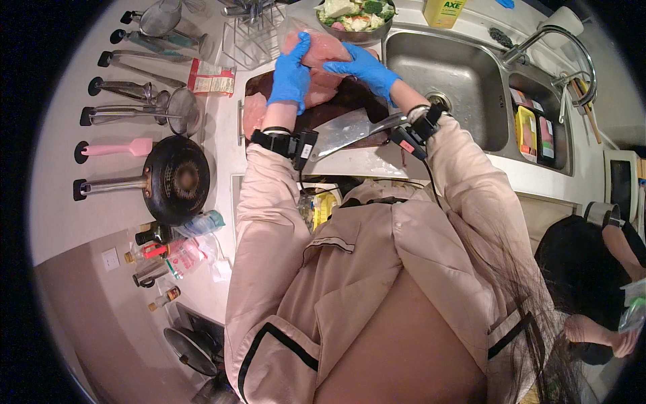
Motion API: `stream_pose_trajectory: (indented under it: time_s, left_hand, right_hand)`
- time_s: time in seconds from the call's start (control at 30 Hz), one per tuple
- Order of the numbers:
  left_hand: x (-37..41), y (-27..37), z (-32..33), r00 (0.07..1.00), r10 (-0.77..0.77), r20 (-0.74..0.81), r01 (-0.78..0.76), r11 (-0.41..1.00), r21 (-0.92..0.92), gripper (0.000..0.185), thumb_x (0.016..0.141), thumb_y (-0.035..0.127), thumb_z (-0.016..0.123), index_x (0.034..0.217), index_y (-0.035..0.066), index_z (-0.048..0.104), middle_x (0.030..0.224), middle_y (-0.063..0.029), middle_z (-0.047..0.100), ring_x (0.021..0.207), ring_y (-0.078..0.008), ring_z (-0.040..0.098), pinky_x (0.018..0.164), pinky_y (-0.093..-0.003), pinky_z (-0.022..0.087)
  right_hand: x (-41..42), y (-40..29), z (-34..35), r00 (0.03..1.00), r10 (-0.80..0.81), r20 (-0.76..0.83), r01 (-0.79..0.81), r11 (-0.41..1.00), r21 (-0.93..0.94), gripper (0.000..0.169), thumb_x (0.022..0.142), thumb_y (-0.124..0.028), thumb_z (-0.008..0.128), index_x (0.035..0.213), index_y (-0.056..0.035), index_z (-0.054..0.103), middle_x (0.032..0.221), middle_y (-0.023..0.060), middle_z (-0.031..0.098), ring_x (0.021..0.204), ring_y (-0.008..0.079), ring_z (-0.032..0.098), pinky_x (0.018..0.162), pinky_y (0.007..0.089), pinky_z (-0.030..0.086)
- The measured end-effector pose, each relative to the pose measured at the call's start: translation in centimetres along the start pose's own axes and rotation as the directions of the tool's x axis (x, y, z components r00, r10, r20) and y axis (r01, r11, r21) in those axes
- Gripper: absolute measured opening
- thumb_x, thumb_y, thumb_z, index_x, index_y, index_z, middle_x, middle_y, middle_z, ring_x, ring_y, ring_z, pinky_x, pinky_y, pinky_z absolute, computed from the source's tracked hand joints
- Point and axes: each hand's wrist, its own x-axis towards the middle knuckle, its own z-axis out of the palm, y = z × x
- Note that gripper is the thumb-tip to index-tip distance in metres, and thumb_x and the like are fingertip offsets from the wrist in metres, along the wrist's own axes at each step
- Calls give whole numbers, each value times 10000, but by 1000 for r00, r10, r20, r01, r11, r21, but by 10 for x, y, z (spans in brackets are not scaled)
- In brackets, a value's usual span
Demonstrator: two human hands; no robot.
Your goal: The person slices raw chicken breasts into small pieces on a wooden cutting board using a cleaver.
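Both my hands wear blue gloves and are raised over a dark cutting board (343,103). My left hand (291,76) grips the left side of a clear plastic bag (293,26) with pale pink raw meat (323,50) in it. The fingers of my right hand (366,70) press against the right side of the same meat. More raw meat (255,116) lies at the board's left end, partly hidden by my left wrist. A cleaver (343,132) rests across the board's near edge, its handle pointing right beneath my right wrist.
A metal bowl of cut vegetables (356,35) stands behind the board, by a wire rack (247,45). Right is a steel sink (444,65) with a faucet (588,60); packaged food (527,131) sits in its smaller basin. Utensils and a frying pan (176,179) hang left. Another person's arm (595,333) shows right.
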Motion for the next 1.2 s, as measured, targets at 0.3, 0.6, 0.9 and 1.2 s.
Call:
stream_pose_trajectory:
  time_s: [0.3, 0.6, 0.9, 1.2]
  left_hand:
    - [-3, -25, 0, 996, -63, -69, 79, 960, 267, 394, 773, 188, 702, 1107, 26, 570, 958, -50, 608, 840, -139, 571, 716, -274, 484]
    - [-10, -31, -4, 995, -94, -21, 97, 966, 241, 423, 774, 185, 699, 1122, 1, 545, 967, -74, 617, 811, -155, 608, 700, -264, 521]
    - [-19, -43, 0, 995, -100, 22, 100, 995, -14, 392, 854, 206, 600, 1185, 25, 488, 1112, -86, 565, 955, -180, 576, 764, -301, 513]
    - [-44, -55, 26, 993, -101, 60, 112, 967, -228, 524, 846, 232, 619, 1277, 43, 388, 1212, -115, 485, 1082, -220, 513, 902, -354, 467]
  right_hand:
    - [7, 42, -27, 965, 74, -252, -73, 997, 13, 476, 723, -323, 730, 1086, -39, 610, 999, 77, 633, 874, 161, 596, 760, 283, 478]
    - [-2, 41, -39, 967, -19, -252, -7, 995, -104, 450, 701, -310, 743, 1057, -57, 633, 978, 74, 640, 886, 157, 595, 809, 282, 465]
    - [-10, 35, -46, 964, -37, -265, 28, 999, -38, 419, 759, -250, 702, 1081, -6, 595, 982, 58, 622, 867, 121, 573, 777, 248, 461]
    - [-10, 37, -40, 960, -30, -279, 9, 997, -74, 480, 741, -299, 717, 1096, -6, 583, 1022, 121, 615, 899, 203, 593, 793, 310, 481]
